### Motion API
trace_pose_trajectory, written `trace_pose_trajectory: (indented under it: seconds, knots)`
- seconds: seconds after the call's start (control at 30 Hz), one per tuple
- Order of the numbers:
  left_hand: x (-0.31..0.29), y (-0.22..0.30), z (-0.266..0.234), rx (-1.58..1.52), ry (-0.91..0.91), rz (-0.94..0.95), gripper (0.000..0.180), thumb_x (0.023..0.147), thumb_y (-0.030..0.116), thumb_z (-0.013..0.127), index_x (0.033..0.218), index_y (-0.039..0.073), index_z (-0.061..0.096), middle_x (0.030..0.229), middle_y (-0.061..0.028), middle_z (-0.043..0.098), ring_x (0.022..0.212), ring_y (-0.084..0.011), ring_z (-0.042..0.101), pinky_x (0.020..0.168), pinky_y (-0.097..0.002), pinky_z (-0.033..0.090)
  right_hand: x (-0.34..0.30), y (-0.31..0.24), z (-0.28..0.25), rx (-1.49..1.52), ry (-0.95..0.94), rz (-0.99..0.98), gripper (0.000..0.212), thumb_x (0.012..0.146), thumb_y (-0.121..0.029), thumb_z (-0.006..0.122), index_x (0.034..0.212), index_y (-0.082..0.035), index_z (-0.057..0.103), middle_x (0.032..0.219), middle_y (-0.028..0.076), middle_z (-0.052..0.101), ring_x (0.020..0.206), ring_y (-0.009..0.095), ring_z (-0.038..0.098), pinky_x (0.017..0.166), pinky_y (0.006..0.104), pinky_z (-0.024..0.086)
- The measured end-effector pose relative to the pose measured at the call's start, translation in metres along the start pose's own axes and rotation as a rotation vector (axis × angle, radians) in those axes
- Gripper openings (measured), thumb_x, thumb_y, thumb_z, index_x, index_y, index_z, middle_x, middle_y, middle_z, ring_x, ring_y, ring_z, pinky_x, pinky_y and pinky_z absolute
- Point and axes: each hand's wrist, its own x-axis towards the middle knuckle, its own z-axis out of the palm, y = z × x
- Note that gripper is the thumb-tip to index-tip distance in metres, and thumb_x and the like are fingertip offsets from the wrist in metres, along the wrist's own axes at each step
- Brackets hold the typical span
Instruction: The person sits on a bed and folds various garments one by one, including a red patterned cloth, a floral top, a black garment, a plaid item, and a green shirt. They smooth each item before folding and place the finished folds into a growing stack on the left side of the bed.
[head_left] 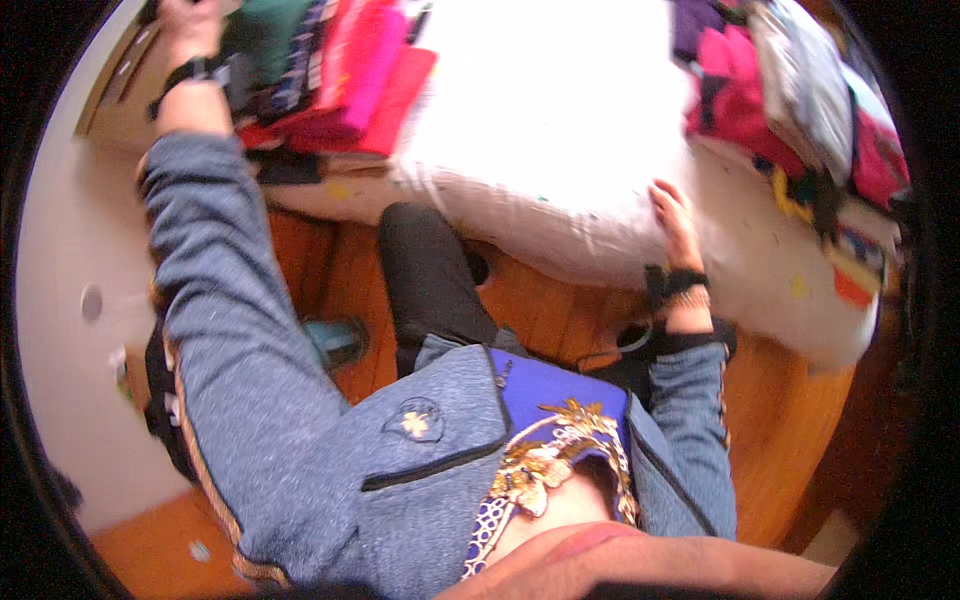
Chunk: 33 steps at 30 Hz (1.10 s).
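My left hand reaches to the far left, beside a stack of folded clothes in red, pink, green and dark patterned cloth. Its fingers are blurred and partly cut off by the picture's upper edge, so I cannot tell whether it holds anything. Near the front edge of a white-covered bed is my right hand, fingers stretched out and nothing in them. Dark bands circle both wrists.
More clothes, pink and grey, lie at the bed's far right, some seemingly in clear plastic. A brown box-like piece stands by the pale wall at left. Wooden floor shows below the bed.
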Motion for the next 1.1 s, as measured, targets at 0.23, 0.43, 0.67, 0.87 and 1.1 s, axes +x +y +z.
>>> trace_pose_trajectory:
  seconds: [0.23, 0.43, 0.67, 0.87, 1.1]
  knots:
    - [-0.050, -0.009, -0.005, -0.547, 0.294, -0.591, 0.068, 0.080, 0.025, 0.075, 0.136, 0.000, 0.045, 0.129, -0.0161, 0.055, 0.116, -0.0276, 0.054, 0.095, -0.0401, 0.044, 0.005, 0.001, 0.000, 0.009, -0.004, 0.045, 0.032, 0.093, -0.018, 0.065, 0.123, -0.007, 0.062, 0.106, -0.003, 0.066, 0.085, 0.003, 0.054, 0.071, 0.0181, 0.041]
    - [-0.058, -0.007, 0.011, -0.671, 0.284, -0.784, 0.068, 0.079, 0.028, 0.077, 0.134, 0.002, 0.045, 0.127, -0.0138, 0.055, 0.113, -0.0257, 0.054, 0.089, -0.0405, 0.047, 0.000, 0.020, -0.006, 0.067, 0.029, 0.077, 0.029, 0.095, -0.011, 0.058, 0.123, -0.005, 0.061, 0.108, 0.000, 0.066, 0.083, 0.002, 0.057, 0.070, 0.0148, 0.043]
    - [-0.063, 0.002, 0.018, -0.716, 0.295, -0.904, 0.068, 0.078, 0.030, 0.078, 0.131, 0.003, 0.045, 0.125, -0.0112, 0.055, 0.110, -0.0236, 0.054, 0.082, -0.0409, 0.051, 0.004, 0.022, -0.016, 0.034, 0.028, -0.103, 0.028, 0.093, -0.007, 0.060, 0.121, -0.004, 0.061, 0.109, 0.001, 0.065, 0.095, 0.008, 0.059, 0.083, 0.0209, 0.047]
    - [-0.133, -0.053, -0.033, -0.658, 0.177, -0.598, 0.055, 0.089, 0.020, 0.068, 0.133, 0.005, 0.040, 0.117, -0.0095, 0.060, 0.097, -0.0206, 0.060, 0.083, -0.0322, 0.050, 0.009, 0.015, -0.023, 0.077, 0.032, -0.172, 0.029, 0.093, -0.004, 0.060, 0.121, -0.003, 0.060, 0.108, 0.002, 0.065, 0.093, 0.008, 0.059, 0.081, 0.0217, 0.048]
    - [-0.227, -0.119, -0.258, 0.557, 0.424, -0.205, 0.023, 0.084, 0.016, 0.064, 0.103, 0.005, 0.063, 0.092, -0.0150, 0.068, 0.088, -0.0328, 0.066, 0.078, -0.0450, 0.051, -0.004, -0.006, -0.041, 0.092, 0.056, -0.106, 0.027, 0.093, -0.004, 0.059, 0.120, -0.002, 0.061, 0.104, 0.006, 0.065, 0.092, 0.013, 0.061, 0.082, 0.0242, 0.051]
